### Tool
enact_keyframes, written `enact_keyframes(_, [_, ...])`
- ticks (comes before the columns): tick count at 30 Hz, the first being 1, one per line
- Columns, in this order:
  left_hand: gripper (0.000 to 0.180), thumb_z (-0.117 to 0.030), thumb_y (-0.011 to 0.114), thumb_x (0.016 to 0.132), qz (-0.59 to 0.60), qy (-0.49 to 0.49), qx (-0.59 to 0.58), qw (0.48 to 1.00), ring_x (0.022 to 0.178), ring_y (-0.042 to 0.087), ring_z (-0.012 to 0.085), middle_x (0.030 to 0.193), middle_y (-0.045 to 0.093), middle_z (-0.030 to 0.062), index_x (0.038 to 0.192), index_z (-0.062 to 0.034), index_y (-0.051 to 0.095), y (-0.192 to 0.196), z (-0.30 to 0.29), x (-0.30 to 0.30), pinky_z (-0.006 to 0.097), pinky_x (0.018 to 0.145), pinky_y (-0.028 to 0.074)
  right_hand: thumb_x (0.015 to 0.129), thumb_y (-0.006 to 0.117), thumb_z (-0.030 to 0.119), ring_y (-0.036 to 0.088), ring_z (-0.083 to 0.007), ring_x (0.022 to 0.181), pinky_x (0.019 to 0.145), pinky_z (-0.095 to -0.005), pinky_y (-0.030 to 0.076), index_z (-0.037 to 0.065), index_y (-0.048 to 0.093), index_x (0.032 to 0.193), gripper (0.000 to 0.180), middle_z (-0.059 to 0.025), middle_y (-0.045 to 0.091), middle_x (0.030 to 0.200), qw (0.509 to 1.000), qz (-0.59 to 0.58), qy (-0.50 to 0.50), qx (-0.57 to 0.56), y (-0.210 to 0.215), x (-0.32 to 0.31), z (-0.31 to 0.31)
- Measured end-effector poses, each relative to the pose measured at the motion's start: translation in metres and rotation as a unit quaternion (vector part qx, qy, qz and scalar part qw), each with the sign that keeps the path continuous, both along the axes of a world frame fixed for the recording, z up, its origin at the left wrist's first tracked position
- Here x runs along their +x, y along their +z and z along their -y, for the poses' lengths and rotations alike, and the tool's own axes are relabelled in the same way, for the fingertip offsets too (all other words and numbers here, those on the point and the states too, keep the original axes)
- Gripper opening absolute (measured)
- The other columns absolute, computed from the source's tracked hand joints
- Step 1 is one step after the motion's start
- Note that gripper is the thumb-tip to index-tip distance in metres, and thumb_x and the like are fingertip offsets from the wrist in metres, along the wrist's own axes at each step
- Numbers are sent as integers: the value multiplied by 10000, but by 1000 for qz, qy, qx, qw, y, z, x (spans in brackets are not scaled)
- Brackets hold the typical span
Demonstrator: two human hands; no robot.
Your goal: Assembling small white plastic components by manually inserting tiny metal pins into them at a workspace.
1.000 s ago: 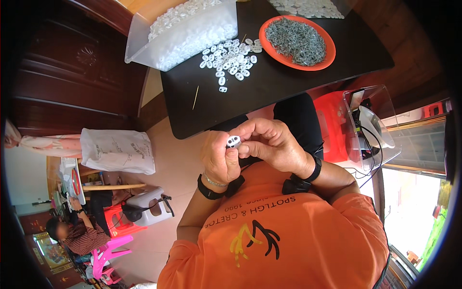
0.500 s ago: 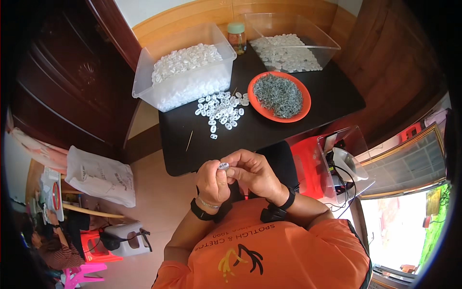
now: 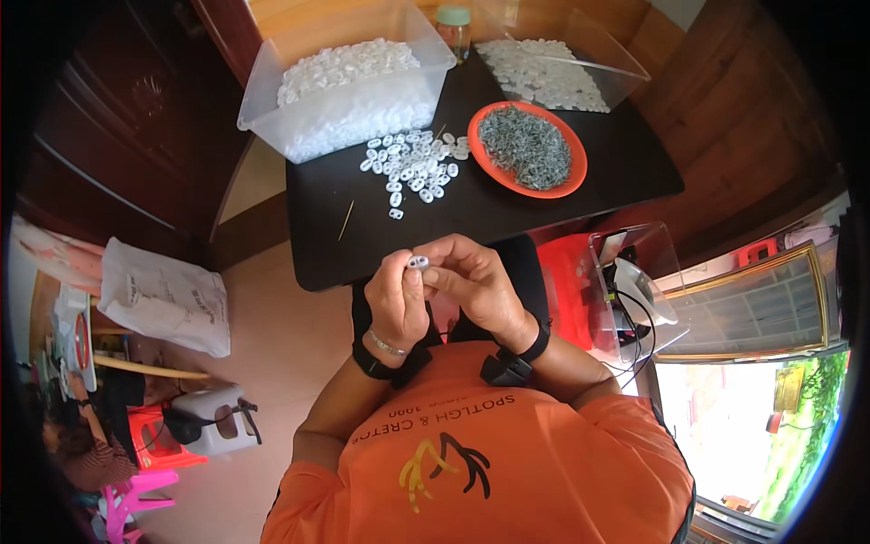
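Note:
A small white oval plastic piece with two dark holes (image 3: 418, 262) is pinched between my hands just past the table's near edge. My left hand (image 3: 396, 304) has closed fingers around its left side. My right hand (image 3: 478, 288) meets it from the right, thumb and fingertips pressed together at the piece; whether they also hold something tiny is hidden. Ahead of my hands, a loose pile of the same white oval pieces (image 3: 419, 169) lies on the dark table (image 3: 430, 234). To its right, an orange plate (image 3: 578, 174) carries a heap of thin grey metal bits, perhaps springs (image 3: 526, 150).
A translucent bin (image 3: 362, 125) full of white pieces stands at the back left, a clear bin (image 3: 625, 77) with flat white pieces at the back right. Between them is a green-lidded jar (image 3: 455, 38). A thin stick (image 3: 346, 220) lies at left. Another person (image 3: 98, 461) sits far left.
The view has tilted, so table and hands appear higher in it. Both hands keep their grip on the white oval piece, which has turned slightly.

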State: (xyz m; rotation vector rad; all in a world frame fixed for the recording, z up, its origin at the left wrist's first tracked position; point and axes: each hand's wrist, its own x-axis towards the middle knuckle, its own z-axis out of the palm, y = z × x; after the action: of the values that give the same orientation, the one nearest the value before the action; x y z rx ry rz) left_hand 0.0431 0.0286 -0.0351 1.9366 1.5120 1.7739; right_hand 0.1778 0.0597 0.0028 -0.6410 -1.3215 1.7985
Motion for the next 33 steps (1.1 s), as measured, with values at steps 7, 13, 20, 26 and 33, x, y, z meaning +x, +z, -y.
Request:
enact_keyframes(7, [234,-227,484,970,227,-190,-178,938,526,384,51,667,493,-6,888,-8,499,27,13,-19,205,481,318,869,619,-44,643,-123,855,753,-262,552,-34,583,1086,220,-72,640,933,984,25,-57,165,4,-1,6])
enact_keyframes(13, [242,-236,471,957,333,-212,-274,877,514,357,34,623,443,-19,823,-35,493,29,19,-19,191,462,300,783,712,1,661,-176,742,619,-269,536,13,610,1071,306,-89,626,816,930,145,-86,327,12,0,11])
enact_keyframes(20, [245,-224,453,940,361,-226,-292,857,510,397,46,629,470,-11,805,-30,518,33,22,-16,201,459,316,712,750,57,617,-266,644,549,-330,501,32,631,1014,325,-103,595,739,859,206,-155,443,5,-2,11])
enact_keyframes(26, [251,-222,418,944,360,-239,-313,846,503,408,61,636,482,1,843,-26,538,26,23,-13,199,464,319,726,726,37,614,-292,633,543,-350,494,10,606,953,258,-116,588,720,837,207,-169,478,2,0,12])
enact_keyframes(33, [234,-179,421,931,380,-222,-295,848,469,392,56,590,468,-2,811,-13,534,27,26,-6,206,432,310,741,700,19,604,-301,610,534,-361,483,17,576,943,237,-120,580,698,846,204,-147,470,-1,1,12])
